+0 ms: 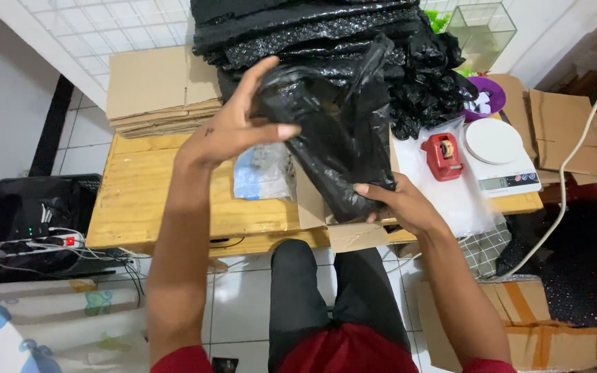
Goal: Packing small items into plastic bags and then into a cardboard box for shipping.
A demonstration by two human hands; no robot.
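Observation:
My left hand (233, 124) grips the upper end of a bundle wrapped in black plastic film (333, 131), thumb across its front. At the bundle's lower end, my right hand (399, 204) supports it from below. The bundle hangs tilted above a small open cardboard box (340, 228) at the near edge of the wooden table (146, 200). A packet in clear bubble wrap with a blue item inside (260, 173) lies on the table just under my left hand.
A tall pile of black bubble wrap sheets (326, 34) fills the table's back. Flat cardboard (157, 86) is stacked at back left. To the right sit a red tape dispenser (443, 155) and a white scale (499, 155). Taped cartons (547, 331) stand on the floor.

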